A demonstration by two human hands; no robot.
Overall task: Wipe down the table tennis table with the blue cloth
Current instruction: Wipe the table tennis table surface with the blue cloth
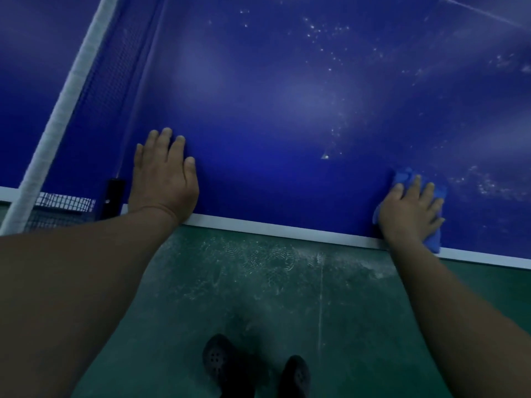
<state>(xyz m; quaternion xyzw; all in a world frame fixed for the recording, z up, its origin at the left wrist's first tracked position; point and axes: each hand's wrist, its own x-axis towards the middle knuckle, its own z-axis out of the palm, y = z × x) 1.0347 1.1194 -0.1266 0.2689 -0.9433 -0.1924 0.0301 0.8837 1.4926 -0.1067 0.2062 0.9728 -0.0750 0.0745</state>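
Blue surface [273, 110], speckled white at right: right hand [409, 214] presses the blue cloth [402, 176] flat; left hand [165, 173], released, braces. Overlapping strokes should reach the specks.

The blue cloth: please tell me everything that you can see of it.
The blue cloth is a soft, crumpled rag, lighter than the table. It lies flat at the near edge, one corner hanging past the white border. The right hand presses on it with spread fingers, covering its middle. Dusty specks lie just beyond.
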